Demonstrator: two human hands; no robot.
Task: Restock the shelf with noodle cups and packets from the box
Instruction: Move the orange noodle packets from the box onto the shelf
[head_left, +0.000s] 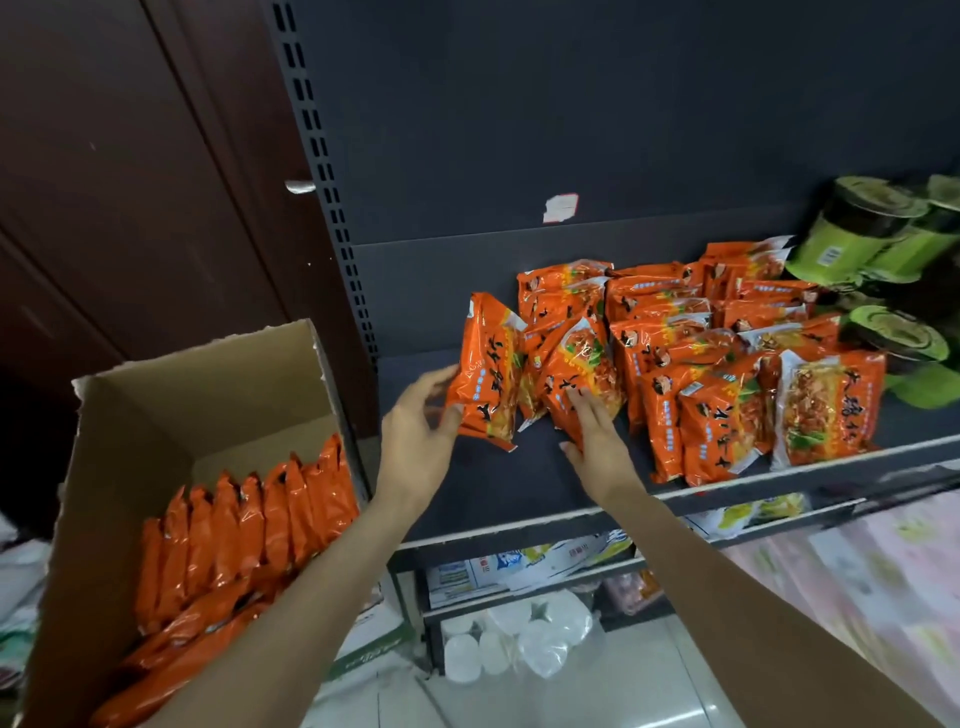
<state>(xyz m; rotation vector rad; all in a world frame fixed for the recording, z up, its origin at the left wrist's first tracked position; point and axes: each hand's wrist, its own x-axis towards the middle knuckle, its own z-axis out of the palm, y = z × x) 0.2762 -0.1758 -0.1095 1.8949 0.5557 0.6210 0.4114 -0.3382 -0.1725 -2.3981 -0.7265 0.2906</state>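
Packets first: the left hand (423, 431) has its fingers on the left edge of an upright orange packet (488, 371) at the left end of the row on the shelf (493, 499), thumb at its lower corner, a light hold at best and not a full grip. The right hand (592, 431) lies flat with straight fingers against the next packet (582, 374), which leans to the left, and steadies it.

These look light and crinkly, glossy film over a brittle noodle block, so I'd expect them to slide against each other and topple if stood on edge without support. Best taken by the flat sides or the crimped seam, gently, since squeezing could crack the noodles.

Counting now: on the shelf roughly fifteen orange packets, overlapping so I can't be exact, bunched from centre to right. Far right, green cups (857, 228) lie on their sides, about five visible, with some cut off by the frame edge. Near left, the box (135, 410) holds a standing row of about ten more packets, plus several lying flat below them. Plenty left to move, by my reckoning.
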